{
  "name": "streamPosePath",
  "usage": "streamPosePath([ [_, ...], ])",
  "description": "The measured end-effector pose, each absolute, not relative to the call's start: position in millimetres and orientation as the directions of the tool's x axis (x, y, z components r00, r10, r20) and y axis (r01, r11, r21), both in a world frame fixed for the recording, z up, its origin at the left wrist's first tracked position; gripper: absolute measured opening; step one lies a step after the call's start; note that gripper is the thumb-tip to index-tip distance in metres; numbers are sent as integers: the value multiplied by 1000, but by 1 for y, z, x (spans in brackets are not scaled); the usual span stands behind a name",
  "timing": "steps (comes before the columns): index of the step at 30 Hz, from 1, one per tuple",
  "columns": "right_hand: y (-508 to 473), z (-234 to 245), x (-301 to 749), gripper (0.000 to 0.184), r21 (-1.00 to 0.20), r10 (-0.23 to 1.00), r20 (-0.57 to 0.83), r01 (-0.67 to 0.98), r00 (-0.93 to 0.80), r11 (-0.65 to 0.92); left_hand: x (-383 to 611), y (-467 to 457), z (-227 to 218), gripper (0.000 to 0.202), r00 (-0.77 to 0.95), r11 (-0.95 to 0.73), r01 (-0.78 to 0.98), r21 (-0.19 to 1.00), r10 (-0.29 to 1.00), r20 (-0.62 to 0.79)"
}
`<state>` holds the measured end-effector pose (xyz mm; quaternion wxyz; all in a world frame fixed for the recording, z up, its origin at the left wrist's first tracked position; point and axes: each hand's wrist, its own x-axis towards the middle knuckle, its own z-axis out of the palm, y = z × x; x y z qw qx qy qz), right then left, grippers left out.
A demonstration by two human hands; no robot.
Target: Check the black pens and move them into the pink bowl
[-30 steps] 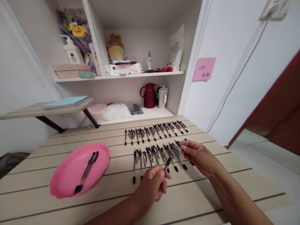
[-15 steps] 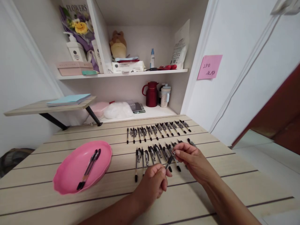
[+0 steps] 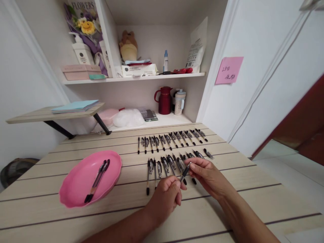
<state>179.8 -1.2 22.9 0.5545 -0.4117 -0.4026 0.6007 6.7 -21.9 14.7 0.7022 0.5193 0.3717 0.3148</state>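
Jutting from the left fingers [image 3: 174,186], the pen [image 3: 184,173] meets the right fingers [image 3: 196,167].

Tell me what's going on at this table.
A person's left hand grips a pen, and the right hand has thumb and fingertip at its upper end. Two rows of pens and loose caps lie on the table, the nearer row partly hidden by the hands. Two more pens rest in the pink dish to the left.
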Motion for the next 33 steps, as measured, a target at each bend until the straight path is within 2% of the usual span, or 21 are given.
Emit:
streamPosePath([
  [8,-2,21,176,17,-913,994,-22,-403,-107,-64,8,-22,14,24,526,236,-35,971,831,-183],
  [13,-3,24,176,27,-898,987,16,-436,-159,-55,9,-23,15,24,526,243,-54,968,832,-179],
  [18,-3,23,176,18,-917,995,7,-398,-96,-32,9,-24,17,23,531,245,-56,968,828,-179],
  [23,-4,22,176,25,-903,985,29,-426,-168,-47,8,-24,17,23,522,246,-57,968,833,-181],
  [28,-4,22,176,19,-928,991,29,-373,-128,-21,9,-24,18,24,518,237,-68,969,838,-169],
  [33,-5,22,176,24,-917,986,19,-396,-163,-48,9,-25,19,24,515,241,-60,969,839,-177],
])
